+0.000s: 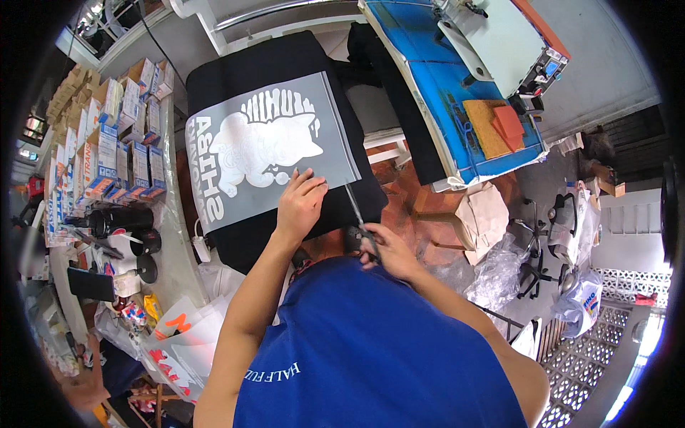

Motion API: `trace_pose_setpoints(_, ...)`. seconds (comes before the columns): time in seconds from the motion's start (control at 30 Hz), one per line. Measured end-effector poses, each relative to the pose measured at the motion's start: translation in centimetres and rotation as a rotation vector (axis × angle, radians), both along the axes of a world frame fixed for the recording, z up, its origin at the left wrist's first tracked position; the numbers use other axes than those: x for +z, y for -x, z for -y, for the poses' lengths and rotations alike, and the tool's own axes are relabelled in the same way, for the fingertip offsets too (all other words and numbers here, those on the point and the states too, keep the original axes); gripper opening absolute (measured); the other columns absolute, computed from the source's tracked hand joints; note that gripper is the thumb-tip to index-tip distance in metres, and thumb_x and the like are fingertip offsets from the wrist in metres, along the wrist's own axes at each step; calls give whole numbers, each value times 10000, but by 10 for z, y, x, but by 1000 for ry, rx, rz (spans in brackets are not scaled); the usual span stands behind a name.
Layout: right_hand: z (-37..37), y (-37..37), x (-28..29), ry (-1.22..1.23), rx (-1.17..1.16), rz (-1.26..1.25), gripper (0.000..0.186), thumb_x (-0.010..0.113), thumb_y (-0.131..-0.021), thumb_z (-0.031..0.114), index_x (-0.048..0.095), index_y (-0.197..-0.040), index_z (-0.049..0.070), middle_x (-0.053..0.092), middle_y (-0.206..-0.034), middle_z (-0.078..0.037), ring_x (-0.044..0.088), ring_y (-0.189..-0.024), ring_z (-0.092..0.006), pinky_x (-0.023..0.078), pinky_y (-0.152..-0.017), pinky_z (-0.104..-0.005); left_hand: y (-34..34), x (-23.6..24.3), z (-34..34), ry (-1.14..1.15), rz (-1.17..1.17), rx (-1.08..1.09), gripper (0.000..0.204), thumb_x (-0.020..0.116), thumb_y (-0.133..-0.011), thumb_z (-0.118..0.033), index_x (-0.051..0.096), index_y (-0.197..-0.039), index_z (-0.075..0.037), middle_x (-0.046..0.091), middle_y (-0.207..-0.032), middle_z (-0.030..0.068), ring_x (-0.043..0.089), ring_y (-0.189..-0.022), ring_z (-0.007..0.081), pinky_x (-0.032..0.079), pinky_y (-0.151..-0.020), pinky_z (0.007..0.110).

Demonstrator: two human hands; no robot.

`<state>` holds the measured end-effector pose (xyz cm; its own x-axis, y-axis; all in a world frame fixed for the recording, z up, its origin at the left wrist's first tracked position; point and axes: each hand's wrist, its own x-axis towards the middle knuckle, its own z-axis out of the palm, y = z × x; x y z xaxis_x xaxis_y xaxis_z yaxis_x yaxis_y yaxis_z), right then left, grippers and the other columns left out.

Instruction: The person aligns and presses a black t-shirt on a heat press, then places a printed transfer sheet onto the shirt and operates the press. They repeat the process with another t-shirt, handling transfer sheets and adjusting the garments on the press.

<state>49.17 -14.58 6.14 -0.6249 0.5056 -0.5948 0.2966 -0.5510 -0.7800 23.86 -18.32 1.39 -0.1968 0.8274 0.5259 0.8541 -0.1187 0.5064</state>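
Observation:
A translucent film sheet [275, 196] with a white cat design and lettering lies on a padded board under black fabric [250, 65]. My left hand [300, 205] rests on the sheet near its near edge, fingers stretched out over the film. To its right, my right hand [387, 251] grips a pair of scissors [359, 214] by the handles. The blades point away from me and meet the sheet's right part near its near corner. How far apart the blades stand is too small to tell.
Stacked boxes [100, 171] fill the left table, with a black phone-like device [91, 284] nearer me. At the upper right stands a blue-topped table [421, 78] carrying a heat press [499, 43] and orange pads [492, 125]. A brown paper bag [481, 217] sits below it.

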Motion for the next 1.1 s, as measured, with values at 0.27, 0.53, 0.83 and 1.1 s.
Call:
trace_pose_setpoints(0.27,1,44,-9,-83,-70,37,595,681,-934,334,467,-1377,0,592,-853,-57,609,-669,-112,560,-536,-265,-11,0,2,-14,-2,7,149,688,-798,-26,725,-935,-70,707,-1060,58,628,-1135,338,439,-1049,520)
trace_pose_setpoints(0.53,-2,42,-7,-91,-64,39,577,679,-935,326,479,-1359,-10,587,-794,-48,595,-615,-104,528,-474,-257,-13,0,2,-1,20,12,154,684,-807,-37,725,-949,-78,702,-1072,59,623,-1142,331,426,-1063,516)
trace_pose_setpoints(0.83,-1,43,8,-83,-38,93,432,624,-972,215,493,-1337,26,571,-793,-40,606,-610,-120,483,-437,-257,-17,18,-1,1,-114,-24,185,640,-824,-55,712,-995,-61,712,-1072,73,648,-1094,305,461,-1027,496)
trace_pose_setpoints(1.1,-16,66,5,-69,-106,106,452,669,-951,269,535,-1289,2,582,-749,-18,552,-539,-96,418,-378,-242,-27,32,10,-22,-85,-29,242,640,-774,-44,713,-1004,-58,711,-1075,77,673,-1045,295,531,-949,448)
